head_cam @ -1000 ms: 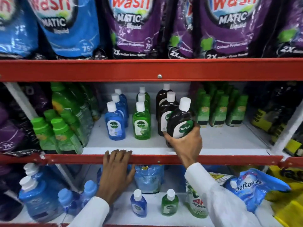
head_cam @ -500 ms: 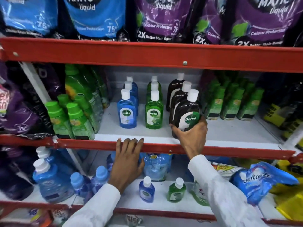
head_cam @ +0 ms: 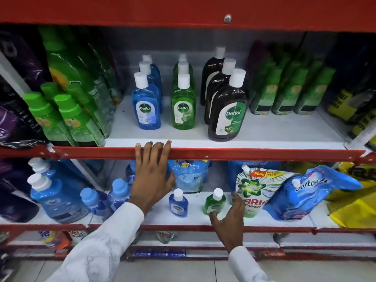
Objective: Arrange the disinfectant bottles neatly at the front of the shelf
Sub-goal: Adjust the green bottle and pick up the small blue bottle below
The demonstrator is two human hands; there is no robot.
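Three rows of Dettol bottles stand on the middle shelf (head_cam: 284,137): a blue row fronted by a blue bottle (head_cam: 146,106), a green row fronted by a green bottle (head_cam: 183,107), and a brown row whose front brown bottle (head_cam: 227,112) stands nearest the shelf edge. My left hand (head_cam: 152,174) rests with its fingertips on the red shelf rail (head_cam: 264,154), holding nothing. On the shelf below stand a small blue bottle (head_cam: 178,204) and a small green bottle (head_cam: 214,203). My right hand (head_cam: 230,220) is at the small green bottle with fingers spread around it, not closed.
Green-capped bottles (head_cam: 67,119) crowd the middle shelf's left, green packs (head_cam: 289,92) its right. Below lie large blue bottles (head_cam: 55,200), an Ariel pouch (head_cam: 256,188) and a blue Softouch pouch (head_cam: 309,192). A red rail (head_cam: 183,9) runs overhead.
My right hand let go of the front brown bottle, which now stands near the shelf edge, and dropped to the lower shelf by the small green bottle. The view tilted downward.
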